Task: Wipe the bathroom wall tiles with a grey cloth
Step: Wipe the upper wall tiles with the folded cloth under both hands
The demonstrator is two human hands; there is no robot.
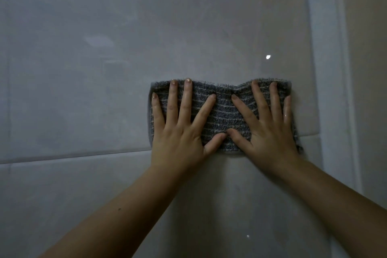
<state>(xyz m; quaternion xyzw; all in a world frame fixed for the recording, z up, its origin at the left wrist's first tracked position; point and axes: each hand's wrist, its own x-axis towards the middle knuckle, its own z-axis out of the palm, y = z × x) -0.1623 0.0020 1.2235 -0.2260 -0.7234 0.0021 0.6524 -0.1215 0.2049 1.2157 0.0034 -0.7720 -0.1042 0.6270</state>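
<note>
**Asker:** Head view puts you right at the wall. Where is the cloth?

**Me:** Flat against the wall tiles (104,79). It lies on the right part of a big glossy tile, with its right edge just beside the pale corner strip (326,69) and its lower edge near the horizontal grout line (83,155). The grey cloth (222,115) is stretched sideways under my two hands.

**Asker:** And the hands?

**Me:** Both are wide and flat. My left hand (180,138) presses the left half and my right hand (270,134) the right half. My fingers (185,100) are straight and spread, and my thumb tips almost meet at the lower middle. I pinch nothing; palms and pads pin it.

**Asker:** How do you expect it to handle?

**Me:** Light and soft, I judge. It is a ribbed, towel-like weave, limp, with a small pucker at the top edge between my hands, so it will bunch if the hands drift together. The tile looks smooth and shiny, and my fingers glisten as if wet, so I expect the cloth to glide easily. I also expect it to drop if I ease off, since only pressure holds it up.

**Asker:** So where would you take hold?

**Me:** I would not grip it at all. Broad pressure over each half seems best, with my fingertips close to the top edge so it cannot fold under. The hands should be set apart to hold it taut. With one hand, I would plant the palm at the middle.
</note>
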